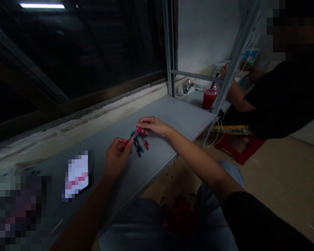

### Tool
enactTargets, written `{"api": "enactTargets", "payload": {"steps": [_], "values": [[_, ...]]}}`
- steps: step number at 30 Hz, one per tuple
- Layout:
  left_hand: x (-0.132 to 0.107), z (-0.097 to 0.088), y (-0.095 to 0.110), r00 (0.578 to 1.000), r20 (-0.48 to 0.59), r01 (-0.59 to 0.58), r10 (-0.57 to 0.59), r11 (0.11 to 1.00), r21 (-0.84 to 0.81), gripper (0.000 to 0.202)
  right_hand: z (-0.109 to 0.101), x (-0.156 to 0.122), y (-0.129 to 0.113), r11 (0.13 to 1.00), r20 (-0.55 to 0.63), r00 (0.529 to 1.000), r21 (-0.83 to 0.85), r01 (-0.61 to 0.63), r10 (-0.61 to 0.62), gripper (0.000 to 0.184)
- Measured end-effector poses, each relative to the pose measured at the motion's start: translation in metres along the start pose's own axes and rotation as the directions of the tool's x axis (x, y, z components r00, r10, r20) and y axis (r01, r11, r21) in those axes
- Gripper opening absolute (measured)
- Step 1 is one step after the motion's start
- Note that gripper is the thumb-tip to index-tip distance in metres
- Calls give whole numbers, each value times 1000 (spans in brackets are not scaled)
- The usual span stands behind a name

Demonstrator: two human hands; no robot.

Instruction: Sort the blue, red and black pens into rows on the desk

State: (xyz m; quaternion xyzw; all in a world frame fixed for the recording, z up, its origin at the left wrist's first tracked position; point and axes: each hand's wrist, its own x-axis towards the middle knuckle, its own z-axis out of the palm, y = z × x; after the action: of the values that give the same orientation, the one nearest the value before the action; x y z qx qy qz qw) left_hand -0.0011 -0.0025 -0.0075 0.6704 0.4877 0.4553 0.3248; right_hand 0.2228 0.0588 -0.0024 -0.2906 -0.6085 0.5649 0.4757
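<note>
A red pen (133, 136) with a clear section is held between my two hands, just above the grey tabletop (162, 115). My left hand (118, 155) pinches its lower left end. At the upper right end, my right hand (152, 125) has its fingers closed round the pen. Under and beside it lie several pens or pen parts: a dark one (138, 150), a blue one (142, 146) and a red one (146, 144). Their exact number and shape are hard to make out in the dim light.
Left of my hands lies a blurred-out bright object (77, 176). A metal shelf post (231, 66) rises at the right end. Beyond it stand a cup of red drink (209, 97) and a phone (187, 85). Another person (285, 94) sits there, near a red stool (242, 148).
</note>
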Motion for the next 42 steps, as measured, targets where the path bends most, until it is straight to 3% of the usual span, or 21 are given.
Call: {"api": "enactTargets", "payload": {"steps": [4, 6, 10, 14, 17, 19, 23, 27, 30, 35, 38, 42], "values": [[3, 1, -1, 992, 70, 111, -102, 985, -130, 39, 2, -1, 2, 994, -62, 998, 99, 34, -28, 38], [4, 3, -4, 991, 106, 95, -78, 982, -163, 42, 2, 0, 5, 998, -89, 996, 51, 23, -18, 37], [4, 5, -13, 999, 49, -7, 16, 985, -172, 41, 2, 2, 8, 997, -127, 992, -82, 12, -22, 48], [1, 0, -15, 987, 24, -160, 158, 985, 72, 29, 4, 1, 8, 992, -160, 987, -125, -23, 3, 55], [-1, -5, -11, 968, 26, -244, 250, 908, 341, 25, 3, 0, 9, 996, -165, 985, -72, -59, 47, 57], [-2, -4, -7, 958, 50, -276, 281, 869, 411, 23, 3, 0, 9, 997, -184, 982, -46, -54, 45, 58], [-7, 3, 2, 927, 173, -372, 333, 876, 308, 22, 2, 2, 9, 990, -250, 968, -135, -50, 15, 57], [-13, 12, 6, 835, 352, -508, 423, 838, 198, 31, 1, 3, 10, 958, -212, 977, -282, -41, -21, 60], [-16, 15, 5, 811, 419, -507, 409, 849, 152, 28, 1, -4, 15, 929, -161, 986, -369, -18, -44, 60], [-18, 19, 5, 752, 525, -515, 400, 852, 89, 28, 8, -29, 22, 911, -236, 964, -412, 14, -121, 57], [-19, 21, 9, 746, 548, -500, 379, 862, 84, 29, 15, -41, 22, 916, -232, 966, -401, 13, -116, 57], [-19, 23, 9, 783, 503, -475, 366, 873, 105, 31, 19, -43, 21, 900, -200, 978, -434, -40, -53, 55]]}}
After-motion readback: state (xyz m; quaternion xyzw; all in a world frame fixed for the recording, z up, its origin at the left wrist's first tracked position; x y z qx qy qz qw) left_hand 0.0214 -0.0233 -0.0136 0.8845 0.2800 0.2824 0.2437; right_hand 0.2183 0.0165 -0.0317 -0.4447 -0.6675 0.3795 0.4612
